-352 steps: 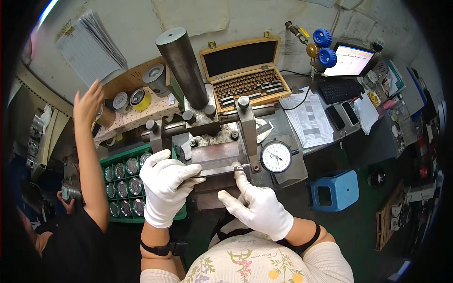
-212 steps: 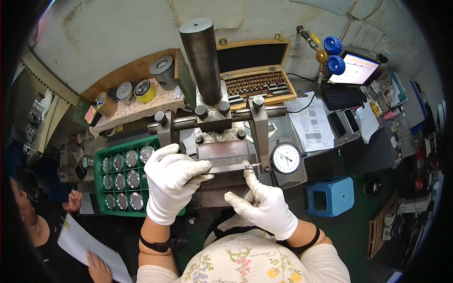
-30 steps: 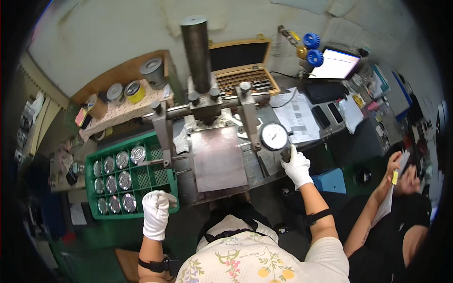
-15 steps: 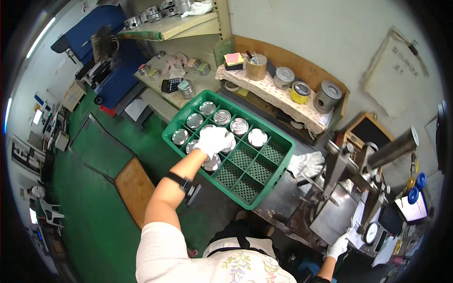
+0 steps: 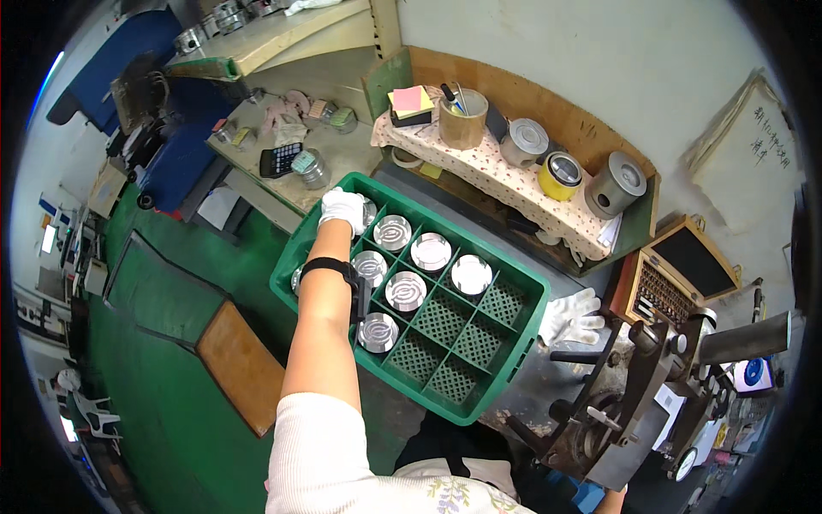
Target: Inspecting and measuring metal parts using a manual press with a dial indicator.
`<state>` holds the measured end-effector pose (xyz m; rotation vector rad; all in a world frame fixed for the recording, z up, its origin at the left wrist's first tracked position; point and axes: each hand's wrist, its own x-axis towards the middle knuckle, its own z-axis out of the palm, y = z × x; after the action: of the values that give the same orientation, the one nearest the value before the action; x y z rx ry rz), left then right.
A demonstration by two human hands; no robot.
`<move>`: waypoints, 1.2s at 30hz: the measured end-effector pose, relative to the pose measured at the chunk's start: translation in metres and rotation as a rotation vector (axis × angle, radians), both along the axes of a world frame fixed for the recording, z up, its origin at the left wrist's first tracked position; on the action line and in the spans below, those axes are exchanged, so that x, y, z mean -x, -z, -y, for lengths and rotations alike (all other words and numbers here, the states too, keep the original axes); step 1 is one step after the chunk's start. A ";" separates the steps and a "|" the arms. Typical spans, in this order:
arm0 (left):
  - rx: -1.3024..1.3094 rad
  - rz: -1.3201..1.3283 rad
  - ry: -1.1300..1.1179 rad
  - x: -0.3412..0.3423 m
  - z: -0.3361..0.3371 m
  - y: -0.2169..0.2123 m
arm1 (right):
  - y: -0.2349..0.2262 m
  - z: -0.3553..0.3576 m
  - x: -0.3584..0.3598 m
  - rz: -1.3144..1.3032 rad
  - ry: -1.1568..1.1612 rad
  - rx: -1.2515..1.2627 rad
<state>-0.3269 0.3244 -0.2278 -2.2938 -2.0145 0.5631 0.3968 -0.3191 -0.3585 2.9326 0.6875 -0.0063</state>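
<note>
A: Where are the person's hands?

B: The left hand (image 5: pixel 342 208), in a white glove, reaches into the far-left corner cell of the green crate (image 5: pixel 514 343), curled down over a metal cylinder (image 5: pixel 367 212) there; whether it has gripped it, the view does not show. The right hand (image 5: pixel 604 512) is barely in view at the lower edge, so its state cannot be told.

A: How far along is the crate?

B: Seven or so polished cylinders sit in the cells beside and just nearer than the left hand, among them one (image 5: pixel 405 290) right of the forearm. The cells on the crate's right side stand bare, about half of it, so judging by that the work looks roughly half done.

A: Room to move?

B: Straight up is free. Beyond the left hand the crate's rim runs close to the counter (image 5: pixel 338 158) edge. A loose white glove (image 5: pixel 571 317) lies past the crate's right rim, near the gauge stand (image 5: pixel 634 403).
</note>
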 end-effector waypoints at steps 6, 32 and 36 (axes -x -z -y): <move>0.144 -0.047 -0.006 0.001 -0.020 0.006 | -0.024 0.055 -0.008 -0.030 0.078 -0.114; -0.385 0.993 0.888 -0.177 0.283 -0.264 | -0.169 -0.051 0.128 0.340 -0.225 -1.339; -0.241 0.913 1.193 -0.250 0.328 -0.283 | -0.224 -0.065 0.177 0.108 -0.398 -1.437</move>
<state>-0.0765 -0.0041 0.0552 -3.1677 -0.3243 -0.8438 0.2200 -0.2544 -0.1345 3.8147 1.8218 1.1044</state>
